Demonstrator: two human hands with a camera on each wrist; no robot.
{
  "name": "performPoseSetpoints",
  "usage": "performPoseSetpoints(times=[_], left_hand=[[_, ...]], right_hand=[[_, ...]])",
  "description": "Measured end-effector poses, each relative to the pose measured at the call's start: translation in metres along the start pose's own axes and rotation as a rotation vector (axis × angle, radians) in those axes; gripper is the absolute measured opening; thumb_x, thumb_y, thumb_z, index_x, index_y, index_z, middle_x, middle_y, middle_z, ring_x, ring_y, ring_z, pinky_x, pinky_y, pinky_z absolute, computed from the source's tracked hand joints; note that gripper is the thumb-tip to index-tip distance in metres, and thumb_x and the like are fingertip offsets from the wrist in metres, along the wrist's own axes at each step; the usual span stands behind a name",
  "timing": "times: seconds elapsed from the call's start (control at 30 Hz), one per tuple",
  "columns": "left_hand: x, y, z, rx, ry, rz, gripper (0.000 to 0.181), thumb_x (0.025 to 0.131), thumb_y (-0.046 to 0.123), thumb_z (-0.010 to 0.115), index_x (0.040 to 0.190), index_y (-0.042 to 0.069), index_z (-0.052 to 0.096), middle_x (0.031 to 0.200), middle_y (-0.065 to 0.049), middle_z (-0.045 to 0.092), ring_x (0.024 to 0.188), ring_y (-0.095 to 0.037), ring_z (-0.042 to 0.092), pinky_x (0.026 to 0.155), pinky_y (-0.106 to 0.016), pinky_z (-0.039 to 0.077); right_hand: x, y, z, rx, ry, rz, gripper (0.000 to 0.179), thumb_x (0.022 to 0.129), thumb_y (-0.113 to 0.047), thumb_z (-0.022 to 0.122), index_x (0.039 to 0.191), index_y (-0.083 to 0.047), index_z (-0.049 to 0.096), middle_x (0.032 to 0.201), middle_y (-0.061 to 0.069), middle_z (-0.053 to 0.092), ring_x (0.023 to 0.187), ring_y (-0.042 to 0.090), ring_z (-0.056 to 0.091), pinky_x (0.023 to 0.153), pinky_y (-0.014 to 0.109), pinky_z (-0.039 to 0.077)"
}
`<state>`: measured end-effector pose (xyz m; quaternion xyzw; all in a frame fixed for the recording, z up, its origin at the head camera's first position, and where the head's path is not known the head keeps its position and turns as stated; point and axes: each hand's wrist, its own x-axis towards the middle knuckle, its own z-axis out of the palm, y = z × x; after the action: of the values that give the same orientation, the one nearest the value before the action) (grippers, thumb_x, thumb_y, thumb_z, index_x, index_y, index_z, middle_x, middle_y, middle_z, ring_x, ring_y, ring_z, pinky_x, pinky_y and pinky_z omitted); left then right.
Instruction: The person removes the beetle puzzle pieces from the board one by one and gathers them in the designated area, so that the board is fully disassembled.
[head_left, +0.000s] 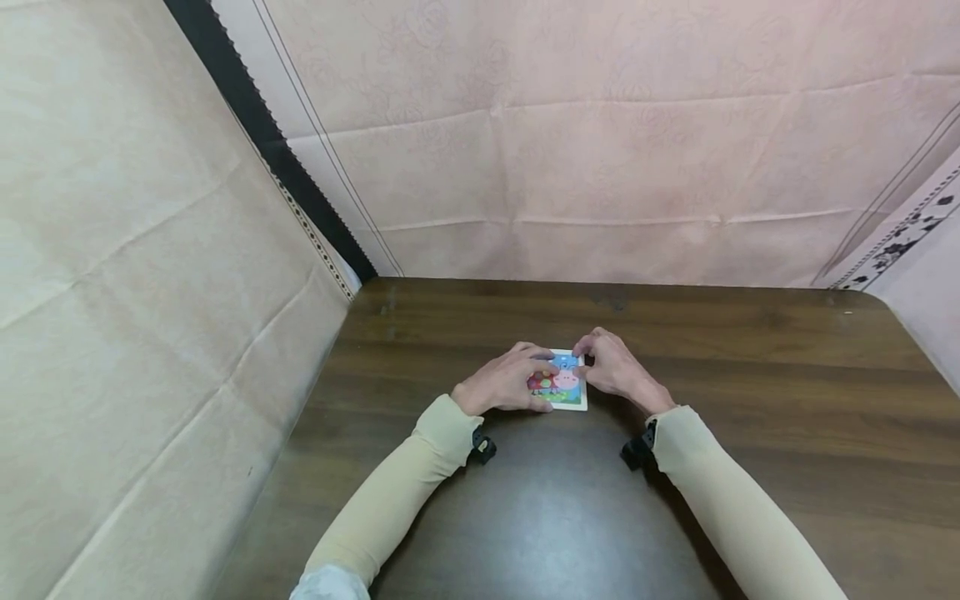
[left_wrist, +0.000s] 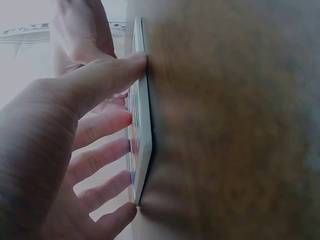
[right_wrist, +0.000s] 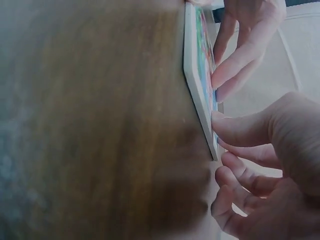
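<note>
A small square picture board with a white border and a bright cartoon picture, a pink figure among blue, red and green, lies on the table. My left hand spans its left part, thumb on the near edge and fingertips on the picture and far edge. At the far right corner, my right hand has thumb and index finger on the board. The right wrist view shows that thumb on the face of the board, with the other fingers curled beside the corner. Both hands partly cover the picture.
The brown wooden table extends around the board on all sides. Pale patterned cloth hangs behind its far edge, and more cloth hangs at the left. Each wrist carries a small black camera.
</note>
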<state>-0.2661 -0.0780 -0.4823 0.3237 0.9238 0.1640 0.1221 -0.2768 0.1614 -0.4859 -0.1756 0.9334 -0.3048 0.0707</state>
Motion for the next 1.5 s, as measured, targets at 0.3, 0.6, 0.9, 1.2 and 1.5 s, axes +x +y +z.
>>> performPoseSetpoints(times=[0.3,0.6,0.9,1.2,1.5], left_hand=[[0.001,-0.001,0.0,-0.004,-0.009,-0.001,0.064,0.092,0.045,0.087,0.15,0.025,0.068,0.169,0.0,0.05,0.155,-0.024,0.04,0.124,-0.044,0.049],[0.0,-0.001,0.0,-0.002,-0.009,-0.007,0.065,0.092,0.046,0.087,0.151,0.026,0.067,0.17,0.0,0.049,0.155,-0.023,0.04,0.125,-0.044,0.048],[-0.001,0.0,0.0,0.007,-0.006,-0.015,0.066,0.092,0.047,0.087,0.151,0.027,0.066,0.17,0.001,0.049,0.155,-0.023,0.04,0.124,-0.045,0.048],[0.0,-0.001,0.0,0.002,-0.013,-0.022,0.065,0.092,0.047,0.087,0.15,0.027,0.067,0.17,0.001,0.048,0.156,-0.023,0.039,0.123,-0.046,0.05],[0.002,-0.001,0.0,-0.006,-0.016,-0.024,0.063,0.092,0.045,0.088,0.149,0.028,0.068,0.17,0.001,0.049,0.156,-0.022,0.038,0.122,-0.045,0.051]], right_hand=[[0.007,0.0,-0.001,0.015,-0.054,-0.017,0.02,0.096,-0.004,0.074,0.113,0.007,0.075,0.119,0.025,0.065,0.104,0.034,0.06,0.098,0.054,0.054],[0.002,-0.002,0.001,-0.075,0.029,-0.056,0.029,0.096,-0.008,0.079,0.121,0.007,0.077,0.122,0.024,0.068,0.105,0.035,0.063,0.096,0.054,0.056],[-0.004,-0.006,0.001,-0.195,0.036,-0.136,0.022,0.099,-0.005,0.076,0.118,0.006,0.08,0.125,0.024,0.072,0.111,0.038,0.069,0.098,0.055,0.062],[0.0,-0.004,-0.007,-0.081,-0.066,-0.069,0.037,0.099,-0.014,0.081,0.128,0.008,0.074,0.125,0.026,0.07,0.104,0.034,0.067,0.096,0.053,0.061],[0.01,0.003,-0.009,-0.003,-0.117,-0.017,0.037,0.097,-0.014,0.082,0.124,0.008,0.068,0.123,0.026,0.068,0.109,0.036,0.062,0.105,0.058,0.055]])
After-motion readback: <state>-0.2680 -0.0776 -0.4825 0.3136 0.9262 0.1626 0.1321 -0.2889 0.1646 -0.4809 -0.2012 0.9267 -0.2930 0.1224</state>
